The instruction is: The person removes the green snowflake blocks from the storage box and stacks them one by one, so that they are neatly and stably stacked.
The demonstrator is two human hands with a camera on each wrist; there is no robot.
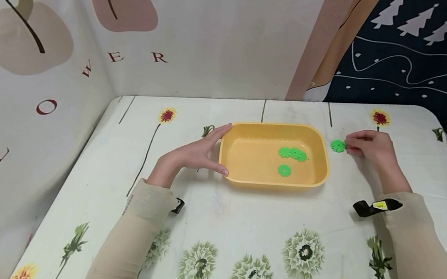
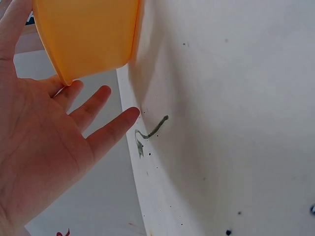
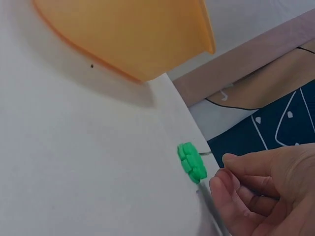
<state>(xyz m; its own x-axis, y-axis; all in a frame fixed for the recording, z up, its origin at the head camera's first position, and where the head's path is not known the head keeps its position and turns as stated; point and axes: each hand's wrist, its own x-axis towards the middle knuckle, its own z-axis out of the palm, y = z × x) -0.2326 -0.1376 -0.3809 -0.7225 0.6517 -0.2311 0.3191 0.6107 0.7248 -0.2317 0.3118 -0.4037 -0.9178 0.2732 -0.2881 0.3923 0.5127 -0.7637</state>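
Observation:
A yellow plastic tray stands on the table, with several green flower-shaped discs on its floor. My left hand spans the tray's left end, thumb at the near corner and fingertips at the far corner. In the left wrist view those fingers are straight and spread beside the tray's corner. To the right of the tray lies a small stack of green discs. Just beside this stack is my right hand, its thumb and index fingertips together and the other fingers curled. No disc shows between them.
The table wears a white cloth printed with flowers and dandelions. Behind it hangs a pale curtain, and a dark cloth with white trees hangs at the back right. Black straps are on the wrists.

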